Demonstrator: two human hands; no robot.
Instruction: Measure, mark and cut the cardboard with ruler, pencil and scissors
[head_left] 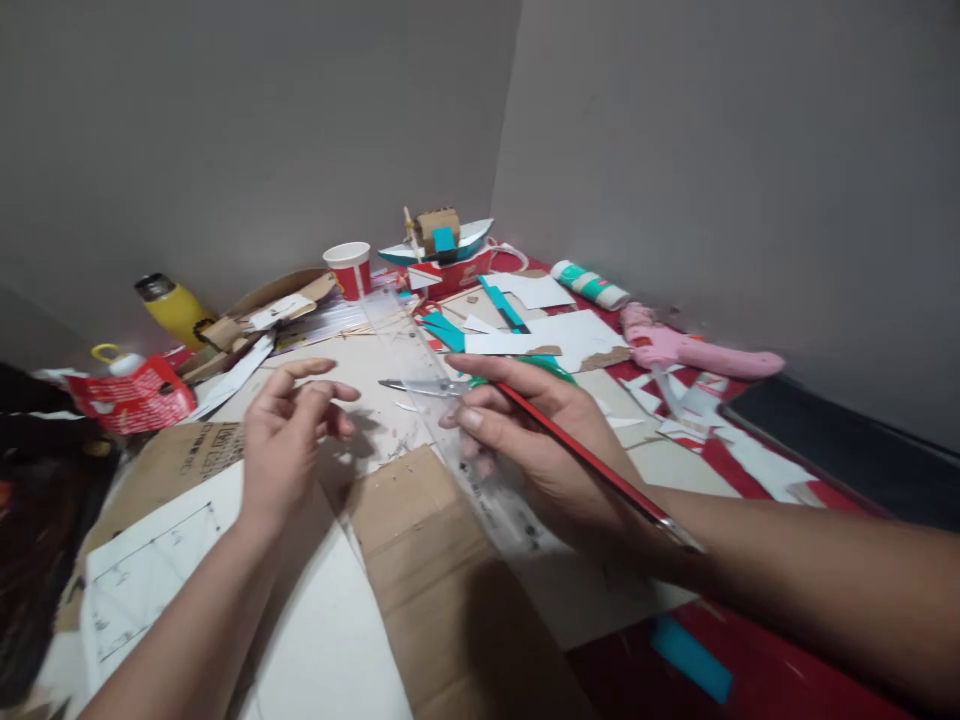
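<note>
Cardboard (442,560) is lain across by a clear ruler (450,420), pinned with pencil (592,460) and scissors (442,387) under the closed right hand (532,430). Its long axis runs away from the camera, leftward; the left hand (289,430), loosely open and empty, is hovering left of it.

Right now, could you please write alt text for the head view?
The right hand grips a red pencil and a clear ruler over cardboard on a cluttered craft table. The left hand hovers open beside it; green-handled scissors lie just beyond.
</note>
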